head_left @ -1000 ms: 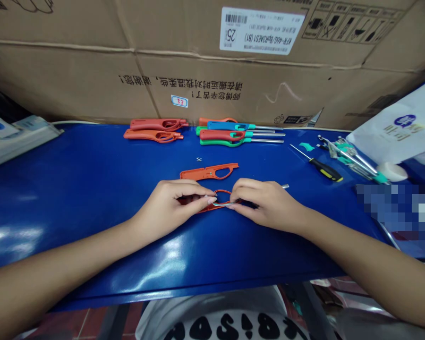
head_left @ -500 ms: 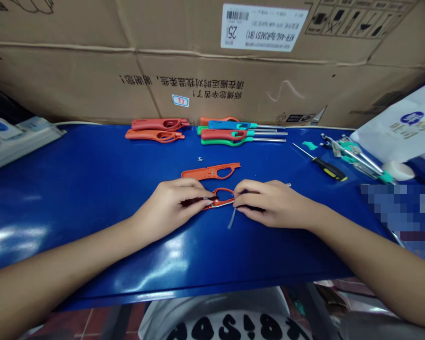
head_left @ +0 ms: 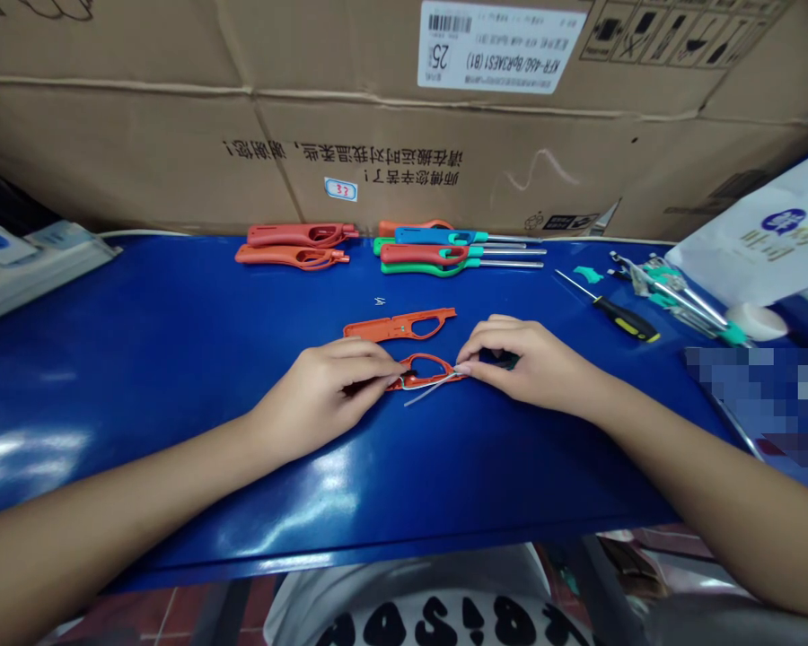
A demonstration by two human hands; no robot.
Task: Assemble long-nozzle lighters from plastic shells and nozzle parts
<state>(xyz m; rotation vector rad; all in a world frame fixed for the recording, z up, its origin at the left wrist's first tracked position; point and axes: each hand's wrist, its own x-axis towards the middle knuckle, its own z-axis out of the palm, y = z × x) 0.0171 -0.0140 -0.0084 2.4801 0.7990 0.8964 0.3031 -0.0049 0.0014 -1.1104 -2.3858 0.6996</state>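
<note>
My left hand (head_left: 340, 381) is closed on the left part of an orange lighter casing half (head_left: 427, 358), covering much of its handle. The casing's loop-shaped trigger opening shows between my two hands. My right hand (head_left: 522, 363) pinches a thin, pale translucent tube (head_left: 425, 395) at the casing's right tip; its free end points left over the lower edge. A thin white wire runs along that lower edge toward the right fingertips. Just behind, the other orange casing half (head_left: 399, 327) lies on the table with its inside up. Small metal bits (head_left: 380, 301) lie farther back.
Red and orange lighter bodies (head_left: 300, 235) lie at the back left. Several coloured lighters (head_left: 437, 256) with metal barrels lie beside them. A screwdriver (head_left: 626, 318), lighter barrel parts (head_left: 687, 301) and a white bag (head_left: 758, 238) are at right. A cardboard box (head_left: 350, 117) stands behind the blue table (head_left: 215, 359).
My right hand has shifted slightly right and up, uncovering the casing's right tip. The translucent tube has swung from hanging downward to pointing left. My left hand stays on the casing.
</note>
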